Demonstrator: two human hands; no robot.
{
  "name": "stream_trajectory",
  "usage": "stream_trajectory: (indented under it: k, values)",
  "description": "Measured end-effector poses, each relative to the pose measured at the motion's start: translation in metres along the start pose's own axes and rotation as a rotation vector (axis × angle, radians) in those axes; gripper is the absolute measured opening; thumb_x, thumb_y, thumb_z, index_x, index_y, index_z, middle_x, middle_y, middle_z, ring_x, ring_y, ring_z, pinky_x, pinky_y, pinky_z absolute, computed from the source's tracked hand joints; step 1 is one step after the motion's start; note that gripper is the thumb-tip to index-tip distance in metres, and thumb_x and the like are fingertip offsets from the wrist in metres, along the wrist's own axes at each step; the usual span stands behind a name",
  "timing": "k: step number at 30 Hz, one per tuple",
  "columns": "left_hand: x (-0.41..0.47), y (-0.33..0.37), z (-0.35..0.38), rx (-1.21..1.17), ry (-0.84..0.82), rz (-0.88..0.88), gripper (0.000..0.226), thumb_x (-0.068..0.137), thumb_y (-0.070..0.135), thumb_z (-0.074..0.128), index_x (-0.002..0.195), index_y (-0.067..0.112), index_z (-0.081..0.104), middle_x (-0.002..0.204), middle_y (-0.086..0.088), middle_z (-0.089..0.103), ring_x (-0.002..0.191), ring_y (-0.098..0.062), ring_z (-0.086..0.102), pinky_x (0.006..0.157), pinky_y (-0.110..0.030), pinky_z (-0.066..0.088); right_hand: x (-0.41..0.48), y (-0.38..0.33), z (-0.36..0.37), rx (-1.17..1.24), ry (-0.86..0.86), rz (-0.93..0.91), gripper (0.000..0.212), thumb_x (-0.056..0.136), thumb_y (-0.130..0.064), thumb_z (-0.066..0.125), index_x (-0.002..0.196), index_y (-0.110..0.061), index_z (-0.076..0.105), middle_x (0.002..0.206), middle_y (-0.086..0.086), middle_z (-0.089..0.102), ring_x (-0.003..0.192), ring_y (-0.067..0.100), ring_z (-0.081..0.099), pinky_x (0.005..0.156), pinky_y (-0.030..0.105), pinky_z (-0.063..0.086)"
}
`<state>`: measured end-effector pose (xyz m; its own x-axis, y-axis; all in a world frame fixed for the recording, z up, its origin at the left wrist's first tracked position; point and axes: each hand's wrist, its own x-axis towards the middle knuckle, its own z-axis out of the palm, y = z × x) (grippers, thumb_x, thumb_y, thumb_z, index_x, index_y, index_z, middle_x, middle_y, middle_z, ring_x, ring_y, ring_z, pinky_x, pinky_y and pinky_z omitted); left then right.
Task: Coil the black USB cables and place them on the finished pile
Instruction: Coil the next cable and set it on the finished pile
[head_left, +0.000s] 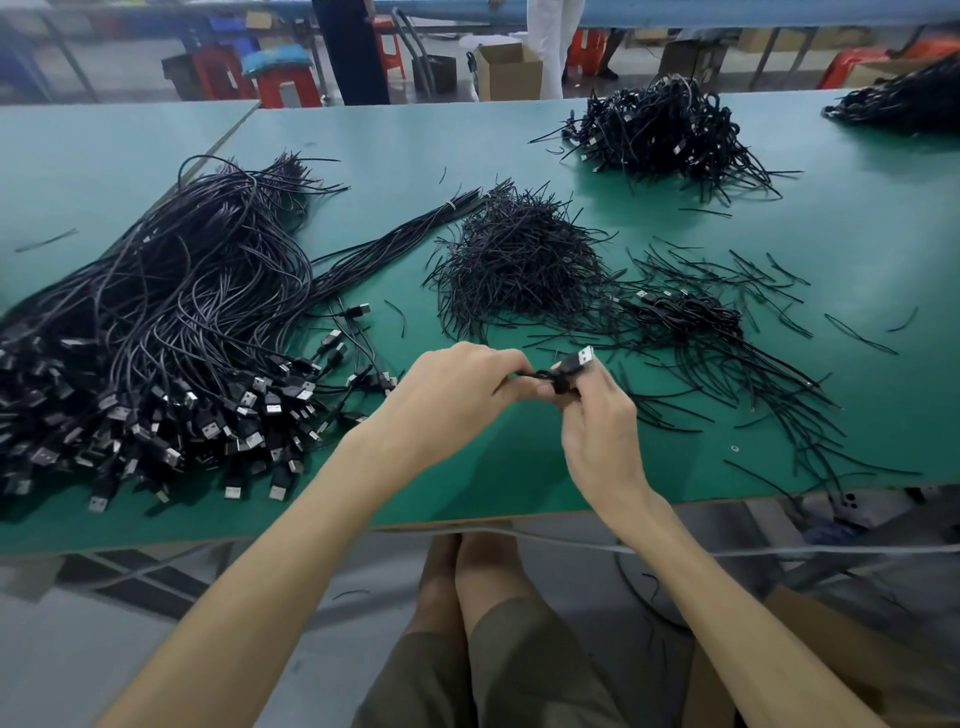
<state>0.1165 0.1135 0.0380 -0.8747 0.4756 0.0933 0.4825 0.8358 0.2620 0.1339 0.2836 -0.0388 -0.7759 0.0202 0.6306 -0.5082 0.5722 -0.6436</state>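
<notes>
1. Our left hand (457, 395) has its fingers curled tight, pinching a black strand at their tips. We judge it to be a tie or the cable's tail being drawn round the bundle, though we cannot tell which.
2. Our right hand (597, 436) faces it, with thumb and fingers closed round the small coiled cable (557, 383). This grip most likely keeps the loops from springing apart while the other hand works.
3. The cable's USB plug (584, 357) pokes up and away from the right fingers, clear of the wrap, so we think it is left out on purpose.
4. Both hands hover just above the near part of the green table (493, 483), close to the body, where fine work is easiest.
5. Left of the hands lies the big heap of uncoiled cables (156, 338), plugs fanned toward us for quick picking.
6. Straight ahead sits a mound of short black ties (519, 260), within easy reach of either hand, with more ties scattered to the right.
7. Near the right hand, a few bundled cables (685, 312) rest on the table. A larger coiled pile (670, 124) lies well beyond.
8. We judge this coil nearly bound, and next it goes onto one of those piles.
</notes>
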Motion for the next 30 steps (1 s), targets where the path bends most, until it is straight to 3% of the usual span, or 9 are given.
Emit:
stream_trajectory:
  k: [2,6,11,16,19,22,23,27,30]
  values:
    - [0.0,0.004,0.005,0.088,0.092,0.029,0.054,0.099,0.061,0.034,0.094,0.016,0.063,0.079,0.001,0.059,0.081,-0.025,0.057,0.066,-0.039,0.044,0.0,-0.002,-0.001,0.019,0.028,0.006,0.024,0.087,0.024,0.047,0.093,0.002,0.055,0.083,0.009,0.057,0.085,-0.016,0.052,0.075,0.0,0.038]
    - [0.002,0.003,0.016,-0.038,0.272,0.148,0.048,0.102,0.049,0.048,0.073,0.01,0.051,0.076,0.002,0.046,0.073,-0.02,0.043,0.066,-0.032,0.03,0.001,-0.002,-0.001,0.049,0.064,0.086,0.025,0.09,0.018,0.049,0.082,-0.005,0.048,0.076,-0.009,0.048,0.073,-0.006,0.048,0.066,0.007,0.037]
    - [0.014,0.006,0.033,-0.421,0.272,0.034,0.047,0.103,0.039,0.054,0.075,0.003,0.063,0.087,-0.005,0.057,0.073,-0.022,0.053,0.068,-0.037,0.04,0.003,-0.003,-0.003,0.059,0.123,0.099,0.027,0.086,0.024,0.053,0.078,-0.002,0.05,0.076,0.01,0.056,0.076,-0.01,0.051,0.072,0.003,0.039]
    - [0.024,0.01,0.043,-0.764,0.258,-0.102,0.035,0.103,0.041,0.057,0.077,0.016,0.057,0.057,0.006,0.062,0.05,-0.01,0.055,0.054,-0.023,0.04,0.005,-0.006,-0.001,0.056,0.137,0.114,0.024,0.089,0.02,0.055,0.081,-0.002,0.052,0.081,0.008,0.057,0.081,-0.013,0.051,0.074,0.002,0.037]
    - [0.032,0.017,0.043,-0.836,0.251,-0.118,0.025,0.101,0.039,0.06,0.086,0.02,0.054,0.061,-0.003,0.054,0.052,-0.02,0.043,0.054,-0.036,0.037,0.006,-0.004,-0.003,0.089,0.144,0.188,0.022,0.094,0.011,0.057,0.082,-0.006,0.051,0.079,0.0,0.055,0.077,-0.003,0.051,0.071,0.009,0.038]
    - [0.035,0.021,0.042,-0.8,0.239,-0.051,0.009,0.102,0.03,0.059,0.1,0.022,0.056,0.066,-0.006,0.055,0.057,-0.02,0.047,0.058,-0.045,0.044,0.007,-0.002,-0.004,0.146,0.186,0.321,0.02,0.098,0.003,0.057,0.083,-0.009,0.051,0.074,-0.005,0.056,0.069,0.008,0.051,0.065,0.015,0.038]
    - [0.034,0.022,0.042,-0.779,0.23,-0.006,0.006,0.102,0.025,0.059,0.107,0.021,0.058,0.072,-0.005,0.058,0.061,-0.018,0.051,0.063,-0.043,0.048,0.007,-0.001,-0.005,0.166,0.207,0.363,0.019,0.099,0.001,0.056,0.084,-0.01,0.052,0.073,-0.004,0.057,0.066,0.007,0.051,0.063,0.015,0.039]
    - [0.034,0.024,0.043,-0.656,0.186,0.095,0.035,0.098,0.005,0.062,0.132,0.012,0.056,0.11,-0.001,0.064,0.091,-0.011,0.06,0.087,-0.018,0.048,0.01,0.002,-0.009,0.222,0.231,0.46,0.012,0.102,-0.008,0.055,0.091,-0.009,0.055,0.077,0.003,0.061,0.068,0.017,0.056,0.063,0.029,0.047]
    - [0.031,0.024,0.041,-0.647,0.142,0.043,0.033,0.1,0.009,0.06,0.132,0.014,0.057,0.094,0.001,0.067,0.078,-0.012,0.064,0.076,-0.022,0.051,0.01,0.003,-0.009,0.213,0.236,0.458,0.018,0.101,-0.005,0.055,0.086,-0.014,0.052,0.078,0.001,0.06,0.066,0.011,0.053,0.062,0.024,0.046]
